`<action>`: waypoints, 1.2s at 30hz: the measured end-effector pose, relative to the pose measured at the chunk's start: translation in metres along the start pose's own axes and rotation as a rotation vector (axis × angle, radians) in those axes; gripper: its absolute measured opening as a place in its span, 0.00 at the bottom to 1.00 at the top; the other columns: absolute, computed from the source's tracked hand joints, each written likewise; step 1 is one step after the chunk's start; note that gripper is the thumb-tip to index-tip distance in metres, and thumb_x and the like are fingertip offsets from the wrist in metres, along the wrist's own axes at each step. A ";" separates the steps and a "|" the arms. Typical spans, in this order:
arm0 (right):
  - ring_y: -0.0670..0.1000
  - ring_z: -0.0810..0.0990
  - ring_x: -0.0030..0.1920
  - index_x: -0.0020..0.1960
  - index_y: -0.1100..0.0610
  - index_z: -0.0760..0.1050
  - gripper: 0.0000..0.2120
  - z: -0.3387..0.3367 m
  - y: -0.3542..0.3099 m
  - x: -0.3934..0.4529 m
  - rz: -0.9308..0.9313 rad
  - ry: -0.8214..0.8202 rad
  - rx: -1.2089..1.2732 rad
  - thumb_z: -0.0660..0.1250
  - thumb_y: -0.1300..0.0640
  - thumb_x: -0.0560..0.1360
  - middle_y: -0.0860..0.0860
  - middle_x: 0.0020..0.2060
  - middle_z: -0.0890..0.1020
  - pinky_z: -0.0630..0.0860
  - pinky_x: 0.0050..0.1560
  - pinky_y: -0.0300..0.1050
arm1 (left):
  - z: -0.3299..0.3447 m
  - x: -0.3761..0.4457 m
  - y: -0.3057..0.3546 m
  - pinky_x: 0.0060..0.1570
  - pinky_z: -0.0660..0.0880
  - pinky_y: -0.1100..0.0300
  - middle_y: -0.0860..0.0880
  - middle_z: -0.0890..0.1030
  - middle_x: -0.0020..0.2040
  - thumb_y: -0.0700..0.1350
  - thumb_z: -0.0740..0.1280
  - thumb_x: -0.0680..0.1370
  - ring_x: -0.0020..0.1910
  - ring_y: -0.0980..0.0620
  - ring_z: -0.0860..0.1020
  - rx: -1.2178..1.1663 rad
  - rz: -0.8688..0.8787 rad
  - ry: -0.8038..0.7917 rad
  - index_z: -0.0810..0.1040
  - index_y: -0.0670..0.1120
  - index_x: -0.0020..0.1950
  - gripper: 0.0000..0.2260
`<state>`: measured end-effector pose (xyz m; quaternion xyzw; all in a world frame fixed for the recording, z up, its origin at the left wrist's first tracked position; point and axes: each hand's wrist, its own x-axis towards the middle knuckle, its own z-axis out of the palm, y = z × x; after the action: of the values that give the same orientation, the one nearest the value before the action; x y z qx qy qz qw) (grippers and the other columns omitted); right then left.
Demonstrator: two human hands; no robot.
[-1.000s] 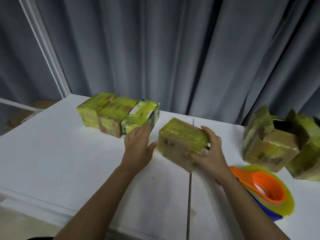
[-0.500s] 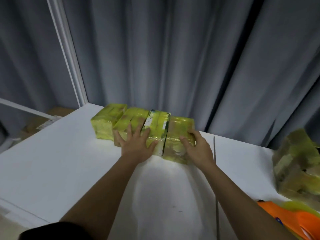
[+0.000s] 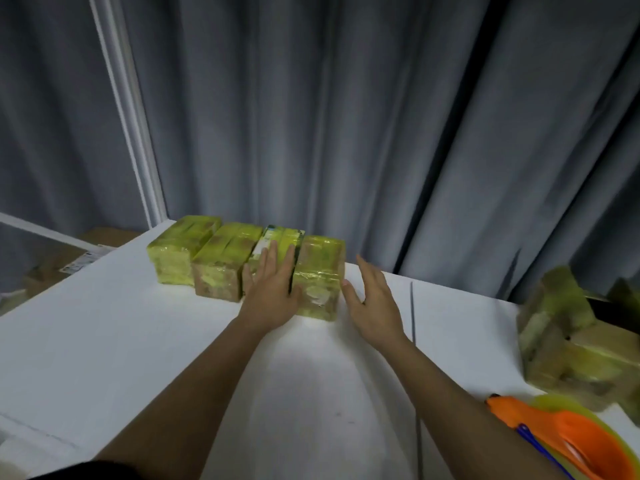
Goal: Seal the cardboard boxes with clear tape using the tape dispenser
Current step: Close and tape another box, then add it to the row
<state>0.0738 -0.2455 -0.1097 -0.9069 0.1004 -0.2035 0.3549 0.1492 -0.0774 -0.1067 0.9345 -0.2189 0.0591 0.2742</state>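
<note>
Left hand [image 3: 272, 292] flat, fingers straight and together, pressing on the third taped yellow-green cardboard box [image 3: 275, 254] in the row, grip loose, clamped on nothing. Right hand [image 3: 372, 306] spread, fingers apart and straight, grip holding nothing, just beside the right face of the fourth tape-wrapped yellowish cardboard box [image 3: 320, 275], thumb tip close to its lower corner; contact there too blurred to call. Four boxes shoulder to shoulder near the far edge of the white counter [image 3: 121, 341], the first taped box [image 3: 180, 254] at the left end, the second taped box [image 3: 225, 265] touching it. Behind the row, grey pleated curtain [image 3: 381, 116] and a white vertical frame post [image 3: 128, 116]. Right of the right hand, a thin dark seam [image 3: 414, 320] along the counter. Farther right, well apart, a pile of crumpled taped cardboard boxes with flaps up [image 3: 571, 341]. Near corner, beside the right forearm, orange tape dispenser [image 3: 561, 434] lying over a yellow-green disc [image 3: 620, 441], blue part showing beneath. Brown cartons [image 3: 59, 268] beyond the counter's left edge.
</note>
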 end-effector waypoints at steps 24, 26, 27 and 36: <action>0.58 0.80 0.47 0.53 0.59 0.73 0.12 -0.225 0.134 -0.058 0.471 0.431 -0.471 0.61 0.51 0.79 0.54 0.44 0.80 0.74 0.40 0.47 | 0.084 -0.083 0.255 0.60 0.65 0.65 0.53 0.66 0.72 0.44 0.60 0.82 0.69 0.54 0.67 -0.572 0.140 -0.326 0.65 0.51 0.72 0.19; 0.59 0.80 0.47 0.54 0.61 0.74 0.08 -0.222 0.132 -0.055 0.448 0.479 -0.265 0.60 0.58 0.79 0.56 0.45 0.80 0.69 0.39 0.44 | 0.079 -0.085 0.244 0.59 0.64 0.66 0.54 0.68 0.71 0.44 0.59 0.82 0.68 0.54 0.68 -0.571 0.118 -0.306 0.67 0.51 0.71 0.17; 0.59 0.80 0.47 0.56 0.61 0.75 0.09 -0.219 0.130 -0.055 0.409 0.507 -0.195 0.59 0.60 0.79 0.58 0.45 0.81 0.67 0.39 0.44 | 0.076 -0.086 0.238 0.58 0.64 0.66 0.54 0.68 0.71 0.43 0.59 0.82 0.68 0.54 0.68 -0.572 0.105 -0.293 0.68 0.51 0.71 0.17; 0.47 0.77 0.35 0.62 0.52 0.76 0.12 -0.197 0.077 -0.100 0.013 0.623 0.108 0.64 0.57 0.79 0.47 0.47 0.81 0.72 0.37 0.42 | 0.028 -0.098 0.195 0.73 0.53 0.58 0.53 0.48 0.78 0.51 0.64 0.79 0.76 0.56 0.49 -0.641 0.007 0.062 0.50 0.50 0.78 0.33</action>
<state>-0.1059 -0.3873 -0.0609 -0.7801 0.1990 -0.4743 0.3562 -0.0257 -0.2025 -0.0576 0.7974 -0.2213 0.0166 0.5611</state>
